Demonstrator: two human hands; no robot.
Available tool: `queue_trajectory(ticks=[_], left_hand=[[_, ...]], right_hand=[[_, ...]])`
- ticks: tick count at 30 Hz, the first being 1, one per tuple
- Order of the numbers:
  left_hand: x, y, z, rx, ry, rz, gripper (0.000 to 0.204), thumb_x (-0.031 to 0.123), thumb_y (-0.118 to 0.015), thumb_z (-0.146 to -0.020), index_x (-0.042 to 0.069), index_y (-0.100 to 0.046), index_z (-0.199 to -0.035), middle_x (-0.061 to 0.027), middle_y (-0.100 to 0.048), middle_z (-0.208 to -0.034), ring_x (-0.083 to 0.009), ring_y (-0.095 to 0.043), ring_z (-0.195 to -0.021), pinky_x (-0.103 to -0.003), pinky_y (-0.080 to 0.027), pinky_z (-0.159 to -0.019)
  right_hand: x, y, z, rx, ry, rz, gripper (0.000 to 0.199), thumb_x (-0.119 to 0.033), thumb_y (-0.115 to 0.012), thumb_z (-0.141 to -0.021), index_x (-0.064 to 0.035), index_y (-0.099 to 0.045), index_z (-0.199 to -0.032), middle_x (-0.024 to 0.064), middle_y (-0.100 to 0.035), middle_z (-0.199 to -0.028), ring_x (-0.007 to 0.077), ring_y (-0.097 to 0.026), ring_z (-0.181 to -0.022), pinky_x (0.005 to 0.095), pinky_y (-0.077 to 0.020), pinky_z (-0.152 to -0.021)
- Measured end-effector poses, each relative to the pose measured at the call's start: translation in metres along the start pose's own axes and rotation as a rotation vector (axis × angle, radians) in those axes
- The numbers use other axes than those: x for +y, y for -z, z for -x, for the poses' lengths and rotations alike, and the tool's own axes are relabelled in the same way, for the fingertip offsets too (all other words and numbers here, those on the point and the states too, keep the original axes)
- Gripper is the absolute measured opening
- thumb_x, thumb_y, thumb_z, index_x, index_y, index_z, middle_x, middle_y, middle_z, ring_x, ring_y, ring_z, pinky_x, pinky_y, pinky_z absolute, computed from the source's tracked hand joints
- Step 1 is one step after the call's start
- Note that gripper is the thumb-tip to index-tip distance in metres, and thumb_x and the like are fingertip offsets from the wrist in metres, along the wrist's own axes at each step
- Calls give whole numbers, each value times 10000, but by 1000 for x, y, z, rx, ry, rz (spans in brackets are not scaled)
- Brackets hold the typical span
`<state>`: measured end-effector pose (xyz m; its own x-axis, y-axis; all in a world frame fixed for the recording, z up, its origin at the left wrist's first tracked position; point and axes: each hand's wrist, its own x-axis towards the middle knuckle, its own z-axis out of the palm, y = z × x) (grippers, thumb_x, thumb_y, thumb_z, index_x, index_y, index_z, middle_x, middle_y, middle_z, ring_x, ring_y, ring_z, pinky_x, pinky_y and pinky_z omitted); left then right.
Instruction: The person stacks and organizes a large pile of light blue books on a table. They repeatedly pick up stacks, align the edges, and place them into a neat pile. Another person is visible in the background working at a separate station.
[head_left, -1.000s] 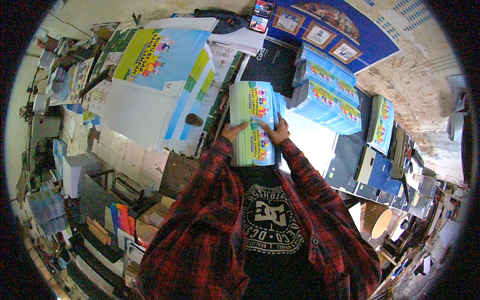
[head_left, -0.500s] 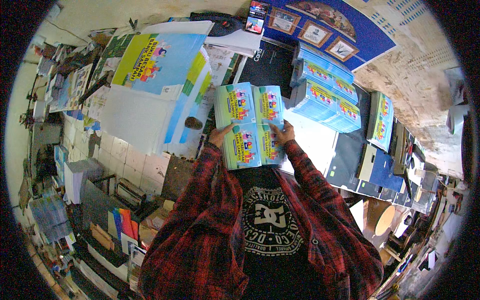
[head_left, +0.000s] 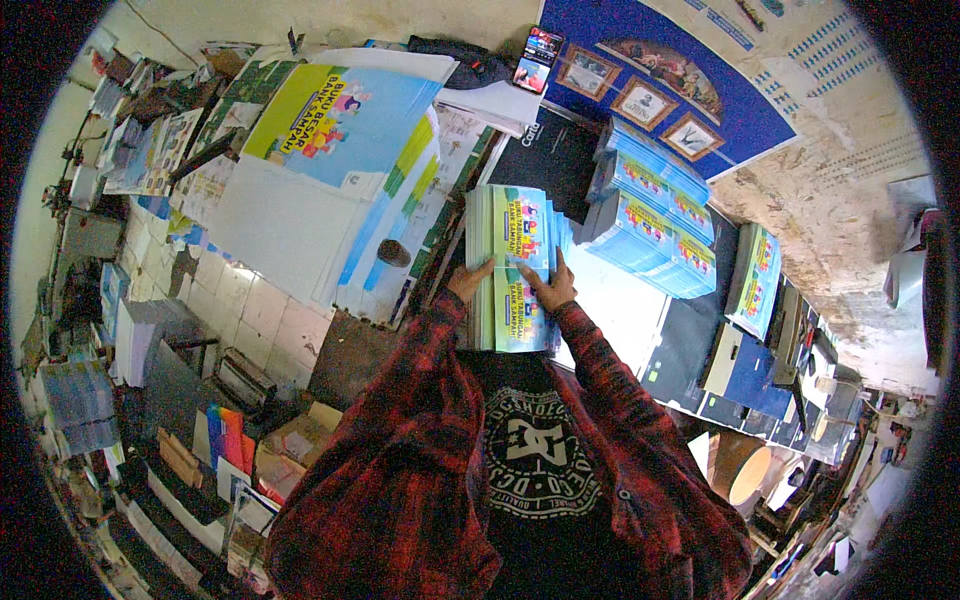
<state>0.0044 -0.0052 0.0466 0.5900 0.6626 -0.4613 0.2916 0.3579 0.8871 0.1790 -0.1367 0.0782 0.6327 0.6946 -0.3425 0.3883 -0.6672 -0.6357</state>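
Between my two hands is a thick stack of printed booklet covers [head_left: 508,225], yellow, green and blue with cartoon figures. It stands near my chest, its sheets slightly fanned at the left edge. My left hand [head_left: 470,280] grips the stack's left side, with the thumb on the front. Around the right side curls my right hand [head_left: 552,286], thumb lying across the top sheet at the middle. Part of the stack is layered behind the front sheets at the right. The fingers beneath are mostly hidden.
A lit white panel [head_left: 622,312] lies right of the stack. Beyond it stand tall piles of similar booklets [head_left: 650,235], with another pile [head_left: 756,280] farther right. Large printed sheets [head_left: 290,215] cover the left table, a dark oval object [head_left: 394,252] on them. A phone [head_left: 537,60] leans at the back.
Two side-by-side portions of the stack have come together, the right one now overlapped by the left. My hands have drawn closer to each other. The view has shifted slightly.
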Motion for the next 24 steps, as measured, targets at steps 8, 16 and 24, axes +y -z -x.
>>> queue_trajectory(ticks=[8, 16, 24], left_hand=[[10, 17, 14, -79, 84, 68, 481, 371, -669, -829, -5, -636, -1127, -115, -676, -1018, -172, -657, -884, -299, -516, -803], [-1, 15, 8, -97, -49, 189, 432, 278, -730, -792, 16, -627, -1119, -106, -650, -1081, -216, -634, -961, -328, -512, -845], [-18, 35, 6, -138, 76, 369, 439, 265, -705, -816, 28, -598, -1169, -115, -647, -1083, -227, -637, -969, -359, -528, -851]], right_hand=[[5, 6, -3, -137, -61, -306, 1140, -681, -705, -625, -82, -210, -1459, 237, -472, -1282, 329, -504, -1155, 485, -322, -1022], [-8, -10, -4, 105, 92, -40, 1175, -584, -778, -615, 130, -235, -1374, 266, -635, -1025, 269, -658, -910, 369, -514, -833], [-15, 1, 0, 72, 33, -83, 1216, -594, -785, -596, 137, -209, -1378, 258, -620, -1090, 322, -635, -988, 386, -495, -880]])
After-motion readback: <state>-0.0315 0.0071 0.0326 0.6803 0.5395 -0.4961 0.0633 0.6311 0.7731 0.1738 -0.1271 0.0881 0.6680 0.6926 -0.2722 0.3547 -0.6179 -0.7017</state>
